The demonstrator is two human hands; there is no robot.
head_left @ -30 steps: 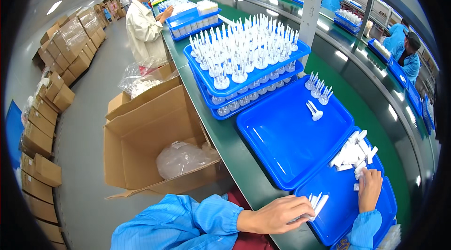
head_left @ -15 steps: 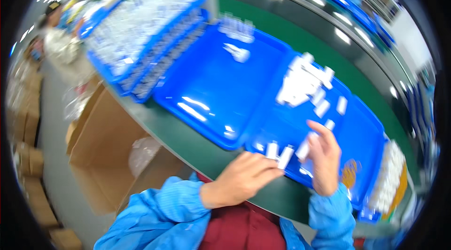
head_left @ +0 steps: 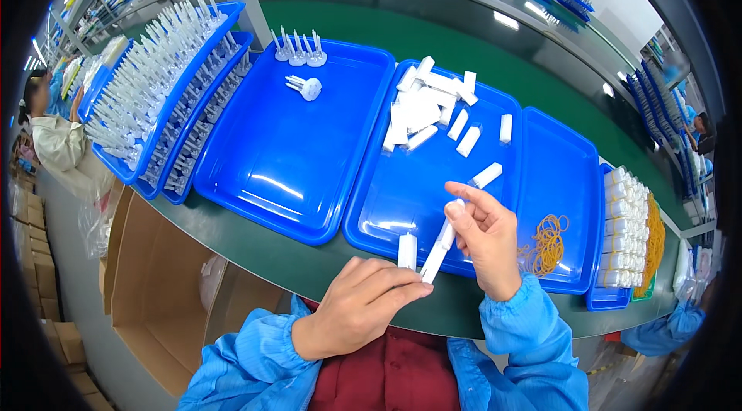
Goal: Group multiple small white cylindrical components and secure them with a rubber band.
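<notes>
My left hand is closed, its fingertips pinching a slim white rectangular block. A second white block stands just beyond those fingers, and I cannot tell whether they touch it. Above them my right hand is closed on another white piece, thumb against it and forefinger stretched out. The two held pieces meet end to end in a slanting line. Both hands are over the front edge of the middle blue tray, where a heap of white blocks lies toward the back.
On the left, a blue tray holds several clear stemmed parts beside stacked trays of similar parts. Rubber bands lie in the right tray, near bundled white pieces. A cardboard box stands below the table.
The view has turned and sharpened. My right hand has brought its white piece down to meet the block in my left hand.
</notes>
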